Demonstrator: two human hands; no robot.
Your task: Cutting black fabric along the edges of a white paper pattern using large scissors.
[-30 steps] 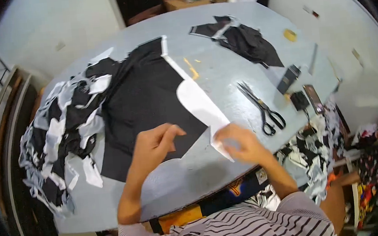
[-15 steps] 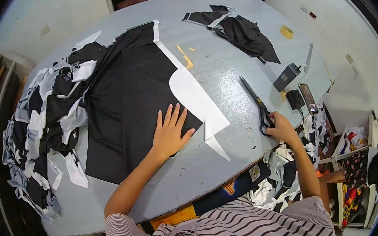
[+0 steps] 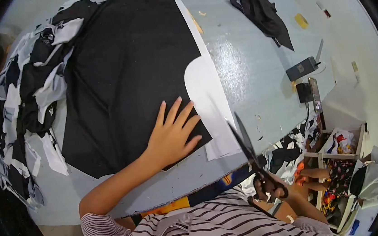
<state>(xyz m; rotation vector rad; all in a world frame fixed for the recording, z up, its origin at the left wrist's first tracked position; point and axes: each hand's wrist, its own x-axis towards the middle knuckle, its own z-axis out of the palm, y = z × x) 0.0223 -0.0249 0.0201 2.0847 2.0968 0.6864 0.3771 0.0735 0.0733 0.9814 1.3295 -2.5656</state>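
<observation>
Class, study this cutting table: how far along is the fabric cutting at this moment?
Done: the white pattern piece lies on the black fabric, with offcuts heaped at the left. In hand: the left hand presses the fabric flat; the right hand holds open scissors at the table edge. Left: the cut itself.

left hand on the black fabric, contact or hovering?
Touching. In the head view the left hand lies flat, fingers spread, pressed on the black fabric near its lower edge, beside the white paper pattern; no gap shows beneath the palm.
</observation>
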